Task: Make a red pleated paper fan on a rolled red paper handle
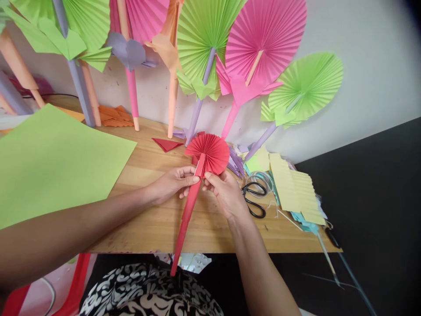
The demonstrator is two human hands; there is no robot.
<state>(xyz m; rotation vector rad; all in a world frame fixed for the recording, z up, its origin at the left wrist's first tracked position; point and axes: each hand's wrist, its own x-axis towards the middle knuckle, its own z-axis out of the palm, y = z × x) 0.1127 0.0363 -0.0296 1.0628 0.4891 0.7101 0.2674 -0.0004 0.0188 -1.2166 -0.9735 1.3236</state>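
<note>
Between my two hands is a red paper fan (pixel 214 151), its pleated round head spread out over the table and its long handle slanting down toward my lap. My left hand (pixel 174 183) pinches the handle just under the pleats, thumb on top. On the other side, my right hand (pixel 224 189) presses thumb and fingers together at the lower edge of the pleated head, by the handle. A folded red paper triangle (pixel 167 145) lies behind my left hand. Black-handled scissors (pixel 255 199) rest to the right of my right hand, beside a roll of clear tape (pixel 263 181).
Finished pleated fans, such as a pink one (pixel 266 39) and a green one (pixel 307 87), lean against the wall. A large green sheet (pixel 62 162) covers the table's left. Pleated yellow paper (pixel 292 191) and scraps lie at the right edge. Purple pleated paper (pixel 236 162) sits behind.
</note>
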